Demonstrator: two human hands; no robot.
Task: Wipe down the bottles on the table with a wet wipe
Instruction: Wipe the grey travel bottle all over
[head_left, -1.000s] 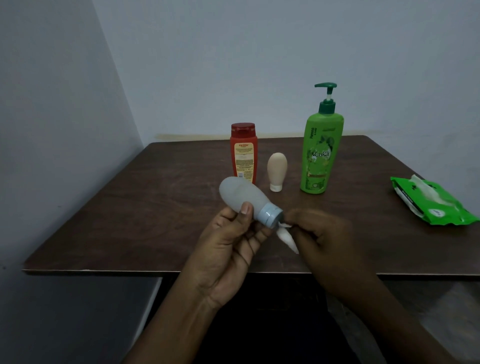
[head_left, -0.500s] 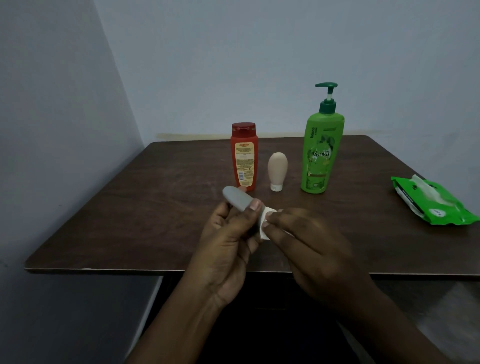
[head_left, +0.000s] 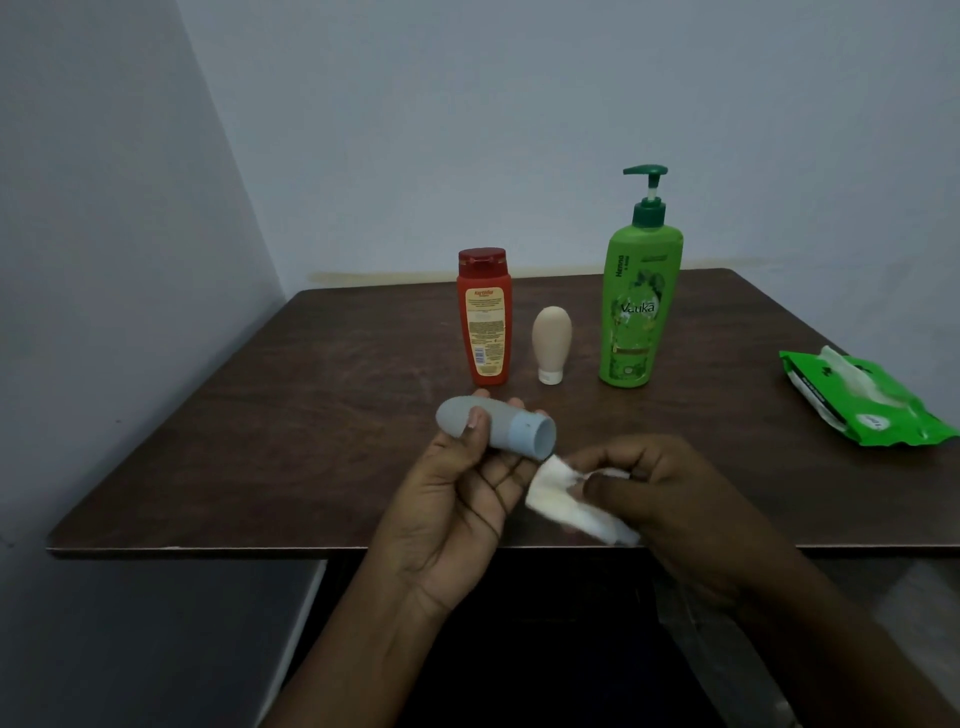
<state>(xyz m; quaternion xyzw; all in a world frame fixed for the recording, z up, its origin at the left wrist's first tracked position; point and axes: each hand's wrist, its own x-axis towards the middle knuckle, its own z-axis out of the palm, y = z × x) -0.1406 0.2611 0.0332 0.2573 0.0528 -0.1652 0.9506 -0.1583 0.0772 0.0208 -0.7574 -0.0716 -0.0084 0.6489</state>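
— So where's the rounded, matte grey bottle (head_left: 485, 423)?
— Lying sideways above the wooden table's (head_left: 260, 441) near edge, left hand (head_left: 457, 499) curled round it.
— And the right hand (head_left: 670, 499)?
— Pinching a crumpled white wipe (head_left: 558, 493) beside the pale-blue cap.

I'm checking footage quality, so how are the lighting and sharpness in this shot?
Head view: dim and bluish, no glare; the green bottle label reads clearly; the left hand and grey bottle are fairly sharp; the wipe looks soft; wide-angle bending at the table edges.
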